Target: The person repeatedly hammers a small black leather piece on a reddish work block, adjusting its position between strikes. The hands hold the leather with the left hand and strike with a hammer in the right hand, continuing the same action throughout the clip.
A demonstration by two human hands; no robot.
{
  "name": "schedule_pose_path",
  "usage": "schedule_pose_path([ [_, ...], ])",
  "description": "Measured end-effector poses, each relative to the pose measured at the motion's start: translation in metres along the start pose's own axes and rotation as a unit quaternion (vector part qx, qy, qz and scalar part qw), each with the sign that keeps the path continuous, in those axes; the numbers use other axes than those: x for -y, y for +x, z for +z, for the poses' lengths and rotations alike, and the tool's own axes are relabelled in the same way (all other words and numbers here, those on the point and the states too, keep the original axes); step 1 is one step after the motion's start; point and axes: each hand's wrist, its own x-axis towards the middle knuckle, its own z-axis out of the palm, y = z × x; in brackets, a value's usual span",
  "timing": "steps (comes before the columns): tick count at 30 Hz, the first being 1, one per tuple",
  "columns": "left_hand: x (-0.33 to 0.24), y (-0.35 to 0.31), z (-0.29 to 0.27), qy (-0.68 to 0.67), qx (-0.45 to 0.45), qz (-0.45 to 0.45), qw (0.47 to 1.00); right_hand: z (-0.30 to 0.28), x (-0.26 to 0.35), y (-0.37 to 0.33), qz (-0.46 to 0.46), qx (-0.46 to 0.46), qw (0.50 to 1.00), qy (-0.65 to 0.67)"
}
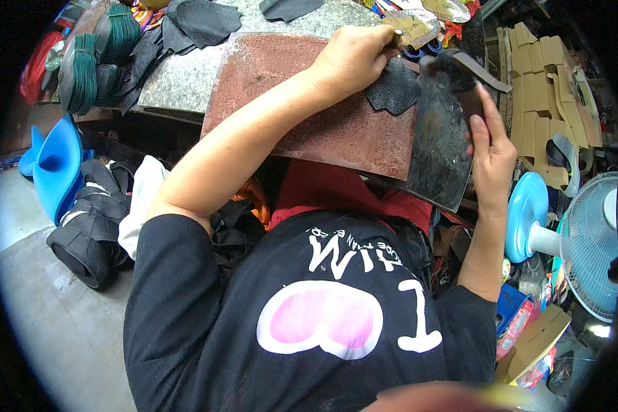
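Taking the red board [309,117] as landmark: far to its left, green-wrapped bundles [89,65] are stacked at the bench corner, and below them a blue seat [51,165] and black boots [89,226] are seen on the floor. Behind the board, black leather pieces [199,24] are laid on the grey stone slab [178,75].

Across the board a forearm is stretched, and the left hand [353,58] is set at the board's upper right corner. Its fingers are curled shut, pressed down on a black leather piece [393,89]; a small tool seems to be gripped in the fist, though what it is cannot be told. The leather lies on the board's right edge, touching the dark slab [439,144] just beside it.

Right of the board, the right hand [491,154] is held against the dark slab's right edge, fingers nearly straight and pointed up, thumb hidden behind the slab. Farther right, cardboard strips [539,89] and a blue fan [577,240] are seen.
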Motion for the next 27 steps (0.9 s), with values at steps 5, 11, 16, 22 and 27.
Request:
schedule_pose_path([
  [5, 0.018, -0.001, 0.009, -0.327, -0.037, -0.233, 0.915, 0.016, -0.001, -0.016, -0.048, 0.005, 0.995, -0.088],
  [11, 0.024, -0.002, 0.011, -0.307, -0.001, -0.246, 0.920, 0.020, -0.010, -0.021, -0.019, -0.013, 0.997, -0.075],
  [16, 0.015, -0.003, 0.010, -0.263, -0.018, -0.218, 0.940, 0.022, -0.024, -0.021, -0.016, -0.006, 0.999, -0.033],
  [22, 0.009, 0.000, 0.001, -0.172, 0.017, -0.138, 0.975, -0.029, 0.045, -0.006, -0.038, -0.078, 0.970, 0.228],
  [27, -0.007, 0.005, 0.003, 0.004, 0.020, 0.020, 1.000, -0.043, 0.076, 0.008, -0.233, -0.155, 0.848, 0.449],
])
